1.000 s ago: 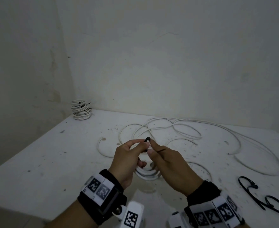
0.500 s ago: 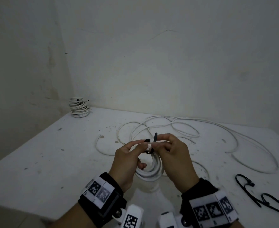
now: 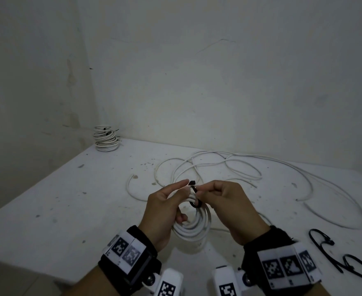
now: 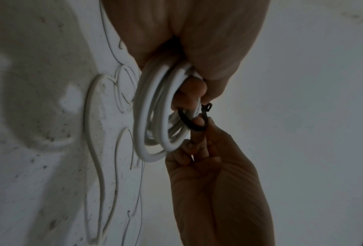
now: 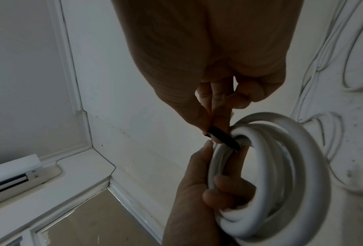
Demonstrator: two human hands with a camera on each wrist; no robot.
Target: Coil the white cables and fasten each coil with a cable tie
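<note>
A small coil of white cable (image 3: pixel 197 227) hangs just above the table, near its front edge. My left hand (image 3: pixel 185 185) grips the top of the coil, with thumb and fingers curled round its strands (image 5: pixel 281 166). A black cable tie (image 3: pixel 195 195) loops round those strands beside my left fingers. In the left wrist view the cable tie (image 4: pixel 189 123) forms a loose ring with its square head at the top. My right hand (image 3: pixel 201 189) pinches the cable tie (image 5: pixel 222 138) between thumb and forefinger, close against the coil (image 4: pixel 153 116).
A long loose white cable (image 3: pixel 239 167) sprawls over the middle and right of the white table (image 3: pixel 69 210). Tied coils (image 3: pixel 106 138) are stacked in the back left corner by the wall. Spare black cable ties (image 3: pixel 336 259) lie at the right front.
The tie's tail stuck out to the right, then upward; now it curves round the coil as a loop. Both hands and the coil rose slightly and stayed together.
</note>
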